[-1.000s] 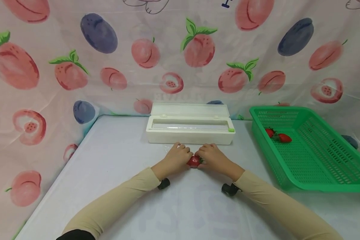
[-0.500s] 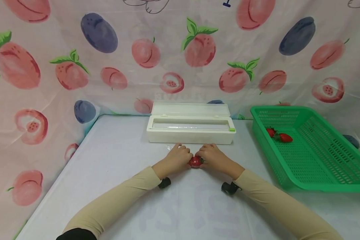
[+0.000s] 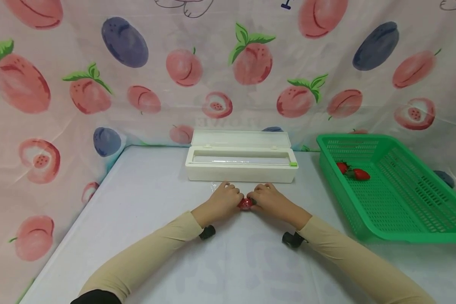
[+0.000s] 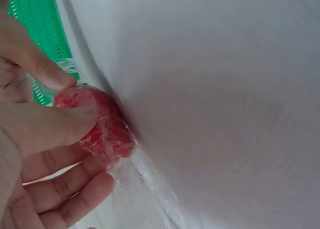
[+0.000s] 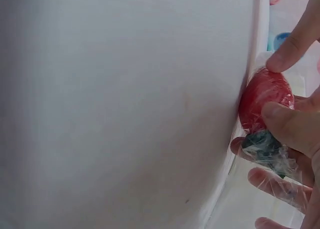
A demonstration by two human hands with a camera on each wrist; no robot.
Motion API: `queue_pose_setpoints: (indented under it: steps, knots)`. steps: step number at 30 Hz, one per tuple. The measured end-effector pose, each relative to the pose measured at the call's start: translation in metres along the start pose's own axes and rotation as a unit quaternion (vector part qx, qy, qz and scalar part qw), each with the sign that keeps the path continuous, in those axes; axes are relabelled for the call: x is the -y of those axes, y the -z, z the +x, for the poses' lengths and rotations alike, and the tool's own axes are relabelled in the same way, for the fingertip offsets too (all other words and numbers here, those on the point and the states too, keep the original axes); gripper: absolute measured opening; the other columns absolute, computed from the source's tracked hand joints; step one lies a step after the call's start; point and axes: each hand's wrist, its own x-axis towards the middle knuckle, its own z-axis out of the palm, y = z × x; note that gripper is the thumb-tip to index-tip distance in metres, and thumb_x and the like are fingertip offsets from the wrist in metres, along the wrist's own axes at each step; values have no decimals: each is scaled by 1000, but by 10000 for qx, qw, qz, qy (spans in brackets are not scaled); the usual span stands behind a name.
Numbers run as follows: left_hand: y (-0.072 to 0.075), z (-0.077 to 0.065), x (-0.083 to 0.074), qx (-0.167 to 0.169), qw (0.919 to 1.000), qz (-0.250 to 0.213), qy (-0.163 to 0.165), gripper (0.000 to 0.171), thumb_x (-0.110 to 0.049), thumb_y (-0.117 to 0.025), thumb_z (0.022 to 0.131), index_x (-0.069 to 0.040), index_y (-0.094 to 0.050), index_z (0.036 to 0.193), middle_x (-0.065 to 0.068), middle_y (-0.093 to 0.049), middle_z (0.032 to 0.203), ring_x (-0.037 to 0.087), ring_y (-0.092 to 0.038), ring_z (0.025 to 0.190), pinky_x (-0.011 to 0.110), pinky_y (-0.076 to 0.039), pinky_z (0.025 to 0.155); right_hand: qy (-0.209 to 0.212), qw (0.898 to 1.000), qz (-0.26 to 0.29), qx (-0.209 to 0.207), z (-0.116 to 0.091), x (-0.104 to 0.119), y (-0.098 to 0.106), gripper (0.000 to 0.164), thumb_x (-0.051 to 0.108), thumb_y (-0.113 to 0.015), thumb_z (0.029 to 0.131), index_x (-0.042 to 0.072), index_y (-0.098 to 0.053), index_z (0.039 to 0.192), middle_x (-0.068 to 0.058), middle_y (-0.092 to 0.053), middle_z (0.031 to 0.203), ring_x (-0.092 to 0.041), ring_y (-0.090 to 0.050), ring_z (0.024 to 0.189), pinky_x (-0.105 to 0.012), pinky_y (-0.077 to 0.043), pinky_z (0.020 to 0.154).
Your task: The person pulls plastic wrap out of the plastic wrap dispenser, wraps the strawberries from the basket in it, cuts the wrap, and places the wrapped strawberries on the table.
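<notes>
A red strawberry (image 3: 245,204) wrapped in clear plastic film lies between both hands at the middle of the table. My left hand (image 3: 223,200) grips its tip end, with the thumb pressed on the film in the left wrist view. My right hand (image 3: 270,201) pinches the leafy end; in the right wrist view its thumb lies on the wrapped strawberry (image 5: 266,96). Loose film (image 5: 287,176) bunches around the green leaves (image 5: 262,146). More crumpled film (image 4: 150,184) trails from the strawberry beside the left fingers.
Just beyond the hands stands a long white cling film box (image 3: 241,173) with its lid (image 3: 241,138) raised and a green slider (image 3: 293,164) at its right end. A green basket (image 3: 368,223) at the right holds two strawberries (image 3: 361,174). A fruit-print cloth hangs behind the table.
Both hands stay in nearly the same place, still gripping the wrapped strawberry. It has turned slightly between the fingers, and less of its leafy end shows in the head view.
</notes>
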Motion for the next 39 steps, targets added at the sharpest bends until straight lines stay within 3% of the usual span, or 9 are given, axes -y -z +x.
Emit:
queue_pose_setpoints:
  steps: [5, 11, 17, 24, 29, 35, 39]
  knots:
    - [1, 0, 0, 35, 9994, -324, 104, 17, -24, -64, 87, -12, -69, 97, 1, -71, 92, 18, -64, 90, 40, -43, 95, -85, 9999, 65, 115, 0, 0, -1, 23, 19, -73, 79, 9, -66, 99, 0, -70, 87, -19, -57, 91, -41, -41, 86]
    - [1, 0, 0, 65, 9993, -363, 92, 18, -24, -63, 87, -12, -69, 100, 1, -70, 96, 19, -63, 94, 41, -43, 96, -89, 9998, -91, 168, 2, -4, -4, 22, 22, -75, 77, 10, -67, 94, -1, -69, 85, -19, -57, 90, -42, -42, 85]
    - [0, 1, -1, -121, 9998, -158, 18, 27, -33, -69, 82, -14, -67, 101, 0, -66, 98, 18, -60, 98, 39, -42, 98, -152, 9996, 113, 202, 2, -6, -5, 21, 29, -72, 78, 11, -70, 89, 0, -68, 85, -19, -57, 90, -41, -41, 82]
    - [-3, 4, -1, -119, 9999, 86, -9, 23, -31, -65, 86, -15, -69, 102, 0, -67, 96, 16, -63, 95, 38, -44, 96, -116, 9996, -245, -3, 2, -7, -4, 30, 34, -74, 76, 10, -71, 93, -2, -66, 90, -22, -57, 96, -43, -44, 83]
    - [-4, 7, 0, 120, 9998, -65, 124, 26, -31, -61, 89, -15, -68, 108, 2, -67, 103, 18, -62, 100, 40, -43, 97, -250, 9984, -470, 204, 2, -6, -4, 35, 37, -74, 75, 9, -71, 96, -2, -66, 92, -22, -56, 97, -43, -44, 84]
    - [-4, 5, -1, 135, 9996, 204, 122, 38, -34, -69, 83, -14, -65, 115, 2, -61, 108, 20, -57, 106, 39, -41, 97, -434, 9977, -92, 511, 4, -7, -4, 24, 30, -72, 80, 9, -71, 92, -3, -65, 89, -21, -55, 92, -42, -42, 79]
    - [-5, 4, -3, 147, 9993, 313, 104, 38, -36, -73, 79, -15, -66, 111, 1, -66, 105, 18, -58, 104, 40, -40, 100, -470, 9971, 44, 597, 3, -9, -5, 25, 29, -71, 81, 9, -72, 95, -3, -63, 93, -21, -55, 94, -44, -43, 82]
